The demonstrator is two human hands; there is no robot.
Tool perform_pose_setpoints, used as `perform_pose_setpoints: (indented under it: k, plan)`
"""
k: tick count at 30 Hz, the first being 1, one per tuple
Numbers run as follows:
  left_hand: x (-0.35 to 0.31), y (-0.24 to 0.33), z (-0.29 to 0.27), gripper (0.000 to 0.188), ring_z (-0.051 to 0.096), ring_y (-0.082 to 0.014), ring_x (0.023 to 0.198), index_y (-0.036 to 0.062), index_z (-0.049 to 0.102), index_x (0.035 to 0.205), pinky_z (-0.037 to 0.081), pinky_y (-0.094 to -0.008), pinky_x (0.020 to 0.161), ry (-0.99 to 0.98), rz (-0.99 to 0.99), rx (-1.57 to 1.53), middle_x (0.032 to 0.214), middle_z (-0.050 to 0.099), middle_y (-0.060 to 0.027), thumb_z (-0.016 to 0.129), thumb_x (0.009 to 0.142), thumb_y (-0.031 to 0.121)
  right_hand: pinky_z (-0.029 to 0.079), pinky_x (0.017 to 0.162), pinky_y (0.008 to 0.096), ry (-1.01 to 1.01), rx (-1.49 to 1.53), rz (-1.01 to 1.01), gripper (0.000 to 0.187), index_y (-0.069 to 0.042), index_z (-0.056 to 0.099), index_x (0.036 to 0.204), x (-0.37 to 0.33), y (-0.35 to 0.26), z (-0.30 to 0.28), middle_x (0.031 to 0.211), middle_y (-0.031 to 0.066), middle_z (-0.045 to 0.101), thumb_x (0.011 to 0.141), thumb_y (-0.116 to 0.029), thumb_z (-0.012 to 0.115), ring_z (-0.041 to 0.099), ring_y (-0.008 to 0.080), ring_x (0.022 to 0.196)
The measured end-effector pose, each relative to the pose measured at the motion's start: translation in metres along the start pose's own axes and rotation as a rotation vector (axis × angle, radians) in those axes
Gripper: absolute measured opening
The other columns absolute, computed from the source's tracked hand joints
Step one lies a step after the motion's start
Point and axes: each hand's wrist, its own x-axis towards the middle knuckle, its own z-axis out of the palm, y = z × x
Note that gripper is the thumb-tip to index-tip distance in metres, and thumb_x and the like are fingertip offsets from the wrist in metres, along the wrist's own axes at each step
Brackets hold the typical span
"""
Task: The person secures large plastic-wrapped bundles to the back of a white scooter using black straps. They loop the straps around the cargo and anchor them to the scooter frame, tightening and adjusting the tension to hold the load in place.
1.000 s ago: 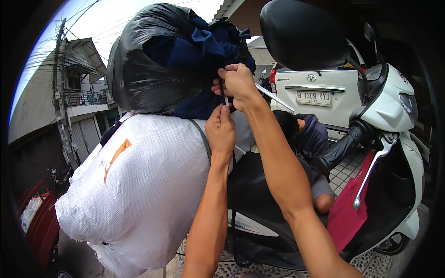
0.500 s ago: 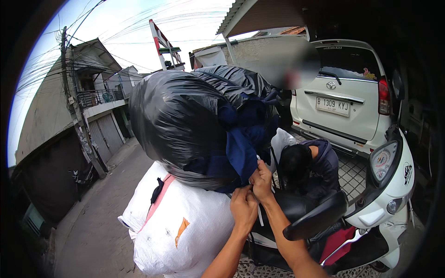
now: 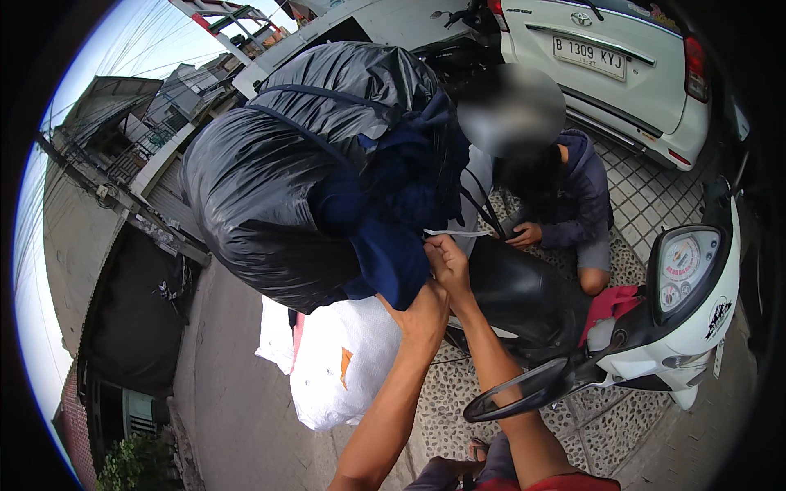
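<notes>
A bulging black plastic bag (image 3: 262,180) rests on a white woven sack (image 3: 327,376) on the motor scooter's rear. Dark blue cloth (image 3: 393,262) is bunched against the bag's right side, and its loose end hangs beside my hands. My right hand (image 3: 449,263) is closed in a pinch on a white strap (image 3: 463,233) that stretches off to the right. Just below and touching it, my left hand (image 3: 422,317) is closed at the cloth's lower edge. Its fingertips are hidden, so what they grip does not show.
The scooter's black seat (image 3: 528,290), mirror (image 3: 520,393) and dashboard (image 3: 686,260) are to my right. Beyond the seat a person (image 3: 577,192) crouches with a hand near black cords (image 3: 487,204). A white car (image 3: 606,74) stands behind; a paved lane (image 3: 237,376) runs along the left.
My view has tilted down and turned, so the bags appear further left and higher. Both hands stay together at the cloth. The crouching person has raised their head, and their hand now shows.
</notes>
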Motion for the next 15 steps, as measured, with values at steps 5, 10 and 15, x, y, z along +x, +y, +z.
perform_pose_setpoints:
  k: [5, 10, 15]
  plan:
    - [0.025, -0.005, 0.011, 0.008, 0.059, -0.0256, 0.068, 0.002, 0.063, 0.082, 0.045, -0.0343, 0.064, 0.006, 0.132, 0.239, 0.075, 0.06, -0.0116, 0.062, 0.084, 0.01, 0.044, 0.071, 0.0198, -0.03, 0.099, 0.029, 0.01, 0.001, 0.055, 0.105, -0.005, -0.001, 0.004, 0.088, 0.0039, 0.065, 0.1, -0.006, 0.05, 0.057, 0.0054, 0.078]
    - [0.031, 0.02, -0.029, 0.02, 0.064, -0.0304, 0.082, -0.0035, 0.064, 0.1, 0.048, -0.0402, 0.073, -0.04, 0.238, 0.102, 0.088, 0.065, -0.0166, 0.06, 0.084, 0.009, 0.042, 0.062, 0.0198, -0.039, 0.121, -0.003, 0.012, 0.0, 0.057, 0.106, -0.008, -0.007, 0.001, 0.081, 0.0007, 0.061, 0.099, -0.009, 0.053, 0.052, 0.0036, 0.071]
    - [0.042, 0.018, -0.059, 0.031, 0.064, -0.0384, 0.081, -0.0025, 0.065, 0.104, 0.049, -0.0441, 0.073, -0.065, 0.28, 0.004, 0.093, 0.066, -0.0191, 0.062, 0.074, -0.008, 0.036, 0.056, 0.0195, -0.056, -0.097, -0.049, 0.013, 0.0, 0.061, 0.102, -0.005, -0.023, -0.014, 0.072, -0.0038, 0.055, 0.098, -0.01, 0.055, 0.045, 0.0008, 0.065]
